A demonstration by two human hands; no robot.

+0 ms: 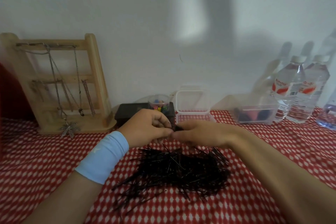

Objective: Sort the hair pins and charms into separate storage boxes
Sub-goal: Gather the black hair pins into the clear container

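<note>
A big pile of black hair pins (174, 169) lies on the red patterned cloth in front of me. Just above its far edge my two hands meet. My left hand (149, 129), with a light blue wristband, pinches a thin black pin between its fingertips. My right hand (201, 134) holds a small bunch of black pins at its fingertips. Behind the hands stands a clear storage box (193, 114) with its lid raised. A small round clear tub of coloured charms (159, 104) sits on a black box (131, 112) to the left of it.
A wooden jewellery stand (60, 85) with hanging chains is at the back left. Another clear box (254, 112) with dark items and three water bottles (298, 92) stand at the back right. A white wall closes the far side.
</note>
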